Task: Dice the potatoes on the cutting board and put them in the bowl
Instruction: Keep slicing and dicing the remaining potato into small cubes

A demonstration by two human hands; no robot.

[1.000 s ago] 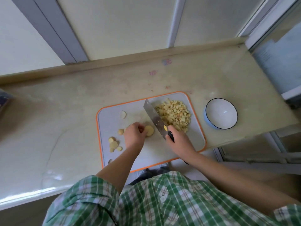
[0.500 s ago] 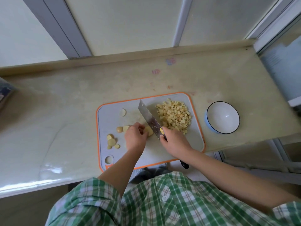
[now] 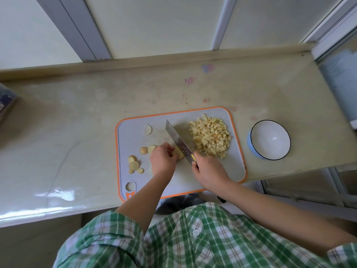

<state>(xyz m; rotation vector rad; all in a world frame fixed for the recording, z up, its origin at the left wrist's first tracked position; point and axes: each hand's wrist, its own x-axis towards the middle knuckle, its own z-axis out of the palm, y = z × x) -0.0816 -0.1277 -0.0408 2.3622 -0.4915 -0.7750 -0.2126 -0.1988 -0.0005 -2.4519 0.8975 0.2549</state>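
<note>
Item: potato piece (image 3: 180, 154), centre of the frame, lying on the cutting board (image 3: 135, 130); the left hand (image 3: 163, 158) is curling over it and pinning it down; how much of it is left under the fingers is not showing.

Item: cleaver (image 3: 178, 142), blade standing edge-down against the right side of that piece, just beside the left fingers; the right hand (image 3: 209, 173) is gripping the handle, fully wrapped.

Item: diced pile (image 3: 210, 139), right of centre on the board; loose slices (image 3: 134, 164) are waiting at the board's left side.

Item: bowl (image 3: 270, 140), right of the frame, sitting off the board on the counter (image 3: 77, 117), showing only its white inside.

Handling, as judged: raw potato is likely behaving firm and dense, with wet cut faces probably turning slippery; a small rounded piece is apt to skid, so holding it flat-face down, fingertips tucked back from the blade, is looking wisest; the dice are probably light and scattering easily, so carrying them on the blade's flat is seeming safest.
</note>
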